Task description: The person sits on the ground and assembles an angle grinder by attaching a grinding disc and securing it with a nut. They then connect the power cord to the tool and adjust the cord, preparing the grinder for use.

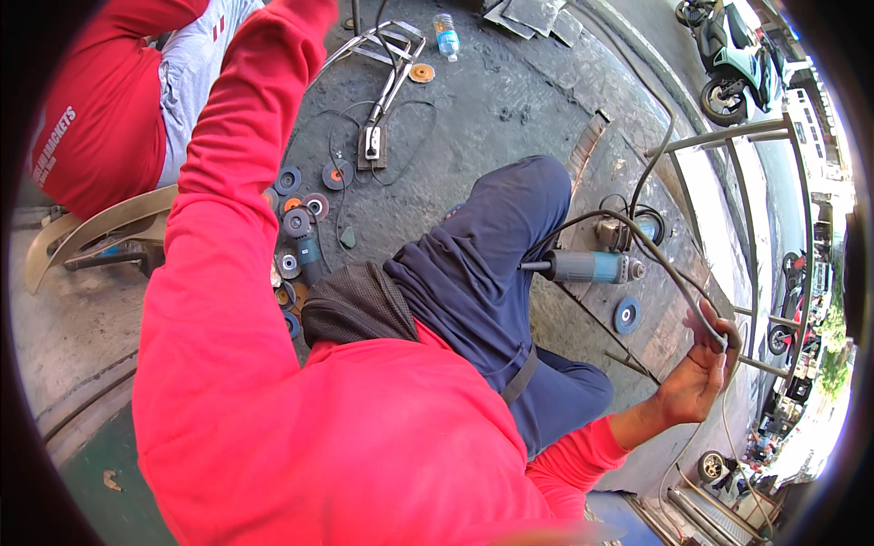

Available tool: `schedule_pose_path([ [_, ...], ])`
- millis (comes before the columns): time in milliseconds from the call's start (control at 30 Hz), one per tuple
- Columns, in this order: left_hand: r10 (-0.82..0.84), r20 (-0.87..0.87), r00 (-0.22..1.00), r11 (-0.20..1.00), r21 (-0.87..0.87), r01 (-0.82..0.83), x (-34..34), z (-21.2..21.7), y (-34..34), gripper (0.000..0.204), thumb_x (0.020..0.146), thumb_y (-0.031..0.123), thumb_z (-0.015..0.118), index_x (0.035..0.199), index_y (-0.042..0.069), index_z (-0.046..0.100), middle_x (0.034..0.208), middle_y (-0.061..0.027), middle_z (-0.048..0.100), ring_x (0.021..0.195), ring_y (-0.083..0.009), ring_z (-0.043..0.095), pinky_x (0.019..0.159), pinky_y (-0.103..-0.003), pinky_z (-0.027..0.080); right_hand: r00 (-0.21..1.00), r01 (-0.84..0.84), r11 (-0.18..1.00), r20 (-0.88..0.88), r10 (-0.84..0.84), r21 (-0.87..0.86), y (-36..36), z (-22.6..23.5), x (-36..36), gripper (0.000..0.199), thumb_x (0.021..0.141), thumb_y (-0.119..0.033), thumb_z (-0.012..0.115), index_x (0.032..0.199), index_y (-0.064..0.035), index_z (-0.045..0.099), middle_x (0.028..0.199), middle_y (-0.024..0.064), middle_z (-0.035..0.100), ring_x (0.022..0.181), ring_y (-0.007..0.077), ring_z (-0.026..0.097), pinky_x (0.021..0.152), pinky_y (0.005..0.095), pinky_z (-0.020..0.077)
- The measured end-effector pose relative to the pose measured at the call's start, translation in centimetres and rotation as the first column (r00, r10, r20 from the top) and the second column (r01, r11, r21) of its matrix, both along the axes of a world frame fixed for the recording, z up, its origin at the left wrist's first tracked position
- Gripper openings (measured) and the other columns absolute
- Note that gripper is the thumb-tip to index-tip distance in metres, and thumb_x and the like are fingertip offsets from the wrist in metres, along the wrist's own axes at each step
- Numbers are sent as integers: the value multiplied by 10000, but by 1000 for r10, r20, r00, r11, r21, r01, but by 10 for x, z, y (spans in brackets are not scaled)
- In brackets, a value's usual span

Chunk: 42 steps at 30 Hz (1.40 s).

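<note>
My right hand (699, 371) is raised at the right, its fingers closed round a dark power cable (663, 259). The cable loops back over an angle grinder (587, 266) with a teal and grey body, which lies beside my bent leg. A blue grinding disc (628, 316) lies flat just below that grinder. Behind it sits another power tool (628, 229), partly covered by the cables. My left arm, in a red sleeve, reaches up past the upper edge, so the left hand is out of sight.
Another grinder (304, 238) lies left of my legs among several discs (337, 174). Farther off are an outlet box (371, 146), a metal frame (391, 77) and a plastic bottle (446, 38). A person (109, 118) in red sits at left. Metal railings (728, 135) and a scooter (733, 68) stand at right.
</note>
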<state>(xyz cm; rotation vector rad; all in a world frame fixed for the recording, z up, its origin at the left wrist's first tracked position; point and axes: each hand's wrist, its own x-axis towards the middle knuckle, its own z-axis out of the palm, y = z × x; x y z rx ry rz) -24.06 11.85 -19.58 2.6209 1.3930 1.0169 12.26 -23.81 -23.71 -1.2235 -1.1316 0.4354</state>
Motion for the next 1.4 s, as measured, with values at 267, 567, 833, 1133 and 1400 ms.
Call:
schedule_pose_path([
  [267, -146, 445, 884, 987, 125, 100, 11, 11, -13, 411, 885, 294, 692, 593, 15, 617, 485, 36, 445, 470, -54, 371, 448, -305, 304, 996, 12, 994, 90, -2, -109, 15, -1, -10, 408, 992, -255, 409, 1195, 92, 482, 1146, 340, 601, 998, 340, 651, 911, 430, 486],
  [567, -256, 510, 821, 862, -263, 432, 26, 25, -40, 351, 889, 307, 706, 645, 57, 680, 510, 48, 511, 463, -41, 391, 434, -262, 307, 986, -57, 985, 146, 82, -165, 27, -6, -34, 357, 989, -221, 463, 1159, 83, 540, 1082, 281, 645, 952, 287, 669, 850, 371, 506],
  [833, -618, 321, 718, 665, -272, 695, 84, -28, -83, 353, 878, 361, 696, 788, 20, 722, 559, -60, 540, 516, -142, 521, 471, -315, 381, 960, -132, 965, 214, 182, -227, 53, 17, -76, 346, 952, -160, 553, 1223, 55, 553, 1009, 187, 694, 946, 202, 654, 838, 301, 485],
  [1133, -600, 670, 437, 38, -522, 852, 103, -35, -121, 476, 929, 433, 631, 942, -39, 697, 729, -36, 654, 691, -44, 562, 602, -213, 431, 978, -58, 967, 179, 104, -248, 62, 23, -74, 291, 943, -100, 582, 1168, 84, 566, 998, 161, 689, 931, 187, 658, 852, 294, 489],
  [1400, -665, 607, 436, 28, -562, 826, 145, -45, -137, 238, 857, 162, 723, 939, -58, 685, 774, -13, 642, 715, -52, 550, 632, -228, 452, 983, -79, 880, 108, 146, -468, 30, 2, -21, 293, 948, -126, 586, 1187, 43, 601, 871, 127, 707, 749, 129, 642, 686, 250, 497],
])
